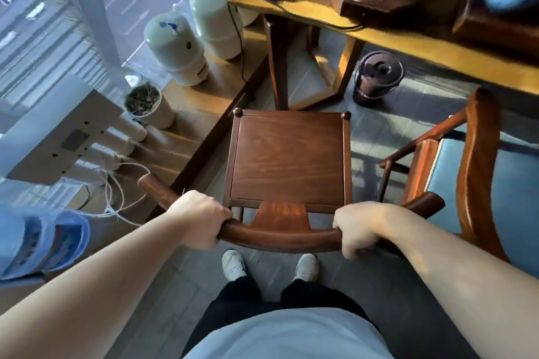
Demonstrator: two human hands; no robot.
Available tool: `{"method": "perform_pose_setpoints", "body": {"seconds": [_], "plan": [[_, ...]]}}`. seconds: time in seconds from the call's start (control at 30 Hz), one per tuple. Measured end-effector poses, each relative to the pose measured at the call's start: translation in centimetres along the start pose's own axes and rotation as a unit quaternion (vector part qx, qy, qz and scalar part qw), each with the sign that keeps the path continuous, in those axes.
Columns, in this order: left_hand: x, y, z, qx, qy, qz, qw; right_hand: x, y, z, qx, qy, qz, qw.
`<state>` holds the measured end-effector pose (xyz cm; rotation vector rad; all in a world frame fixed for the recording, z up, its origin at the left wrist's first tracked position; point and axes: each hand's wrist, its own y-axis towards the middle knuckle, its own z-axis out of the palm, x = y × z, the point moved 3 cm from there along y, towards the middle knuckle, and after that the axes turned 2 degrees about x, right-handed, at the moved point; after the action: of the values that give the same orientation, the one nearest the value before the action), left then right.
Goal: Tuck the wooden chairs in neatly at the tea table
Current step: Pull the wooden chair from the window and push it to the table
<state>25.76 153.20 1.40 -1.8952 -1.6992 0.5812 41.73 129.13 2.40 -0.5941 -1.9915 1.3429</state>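
Note:
A dark wooden chair [287, 159] with a square seat and a curved back rail stands right in front of me, facing the tea table [414, 42]. My left hand [201, 218] grips the left part of the back rail. My right hand [360, 227] grips the right part of the same rail. The chair's front edge sits just short of the table leg, its seat outside the tabletop. A second wooden chair [472, 172] with a blue cushion stands to the right, partly under the table edge.
A dark lidded bucket [377, 77] sits on the floor under the table. Several pale water tanks [175, 48], a small plant pot [145, 105], a white filter unit [55, 137] and loose cords lie on a raised wooden platform at left. My feet stand behind the chair.

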Motion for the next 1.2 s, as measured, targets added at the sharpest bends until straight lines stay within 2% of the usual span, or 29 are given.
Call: {"method": "perform_pose_setpoints", "body": {"seconds": [0.27, 0.6, 0.8, 0.9, 1.0, 1.2], "plan": [[1.8, 0.4, 0.3, 0.019, 0.017, 0.042, 0.999, 1.2, -0.1, 0.8, -0.035, -0.007, 0.034, 0.999], [5.7, 3.4, -1.8, -0.009, 0.126, 0.150, 0.980, 4.8, 0.4, 5.1, -0.072, 0.148, 0.072, 0.984], [5.9, 5.4, -3.5, -0.010, 0.156, 0.186, 0.970, 4.5, -0.2, 6.6, -0.224, 0.140, 0.137, 0.955], [6.2, 6.6, -4.6, -0.014, 0.169, 0.190, 0.967, 5.3, 0.1, 7.2, -0.311, 0.138, 0.169, 0.925], [6.3, 7.4, -5.2, -0.021, 0.169, 0.177, 0.969, 5.6, 0.2, 8.0, -0.421, 0.078, 0.187, 0.884], [5.7, 7.9, -4.7, -0.019, 0.154, 0.150, 0.976, 3.9, 0.5, 8.8, -0.486, 0.034, 0.152, 0.860]]}}
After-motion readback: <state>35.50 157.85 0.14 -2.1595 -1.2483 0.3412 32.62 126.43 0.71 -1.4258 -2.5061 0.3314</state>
